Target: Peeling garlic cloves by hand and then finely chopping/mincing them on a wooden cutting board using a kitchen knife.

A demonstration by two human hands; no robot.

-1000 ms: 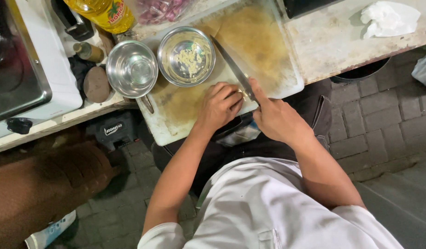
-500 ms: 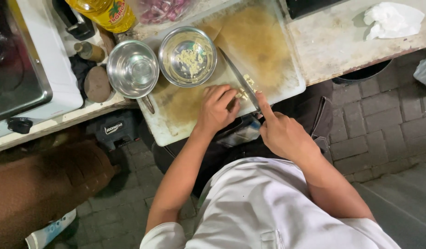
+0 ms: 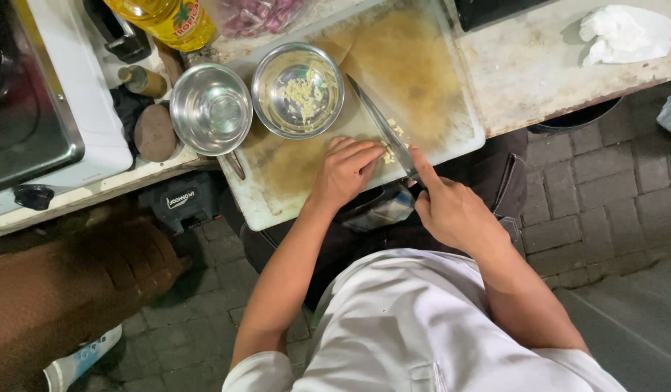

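A stained white cutting board [image 3: 292,190] lies on the counter. My left hand [image 3: 344,171] rests palm down on the board, fingertips by a small pile of chopped pale bits [image 3: 391,147]. My right hand [image 3: 452,210] grips the handle of a long knife [image 3: 380,125], whose blade lies across the board beside those bits. On the board's far side a steel bowl [image 3: 298,90] holds more chopped pale bits. An empty steel bowl [image 3: 210,109] sits to its left.
A yellow oil bottle [image 3: 165,20] and a bag of reddish pieces [image 3: 257,16] lie at the far edge. A white stove [image 3: 56,109] stands on the left. A crumpled white cloth [image 3: 624,33] sits on the right counter. Brick floor lies below.
My right hand has slid right and back along the knife handle, so more of the blade shows. My left hand has shifted slightly toward the chopped bits.
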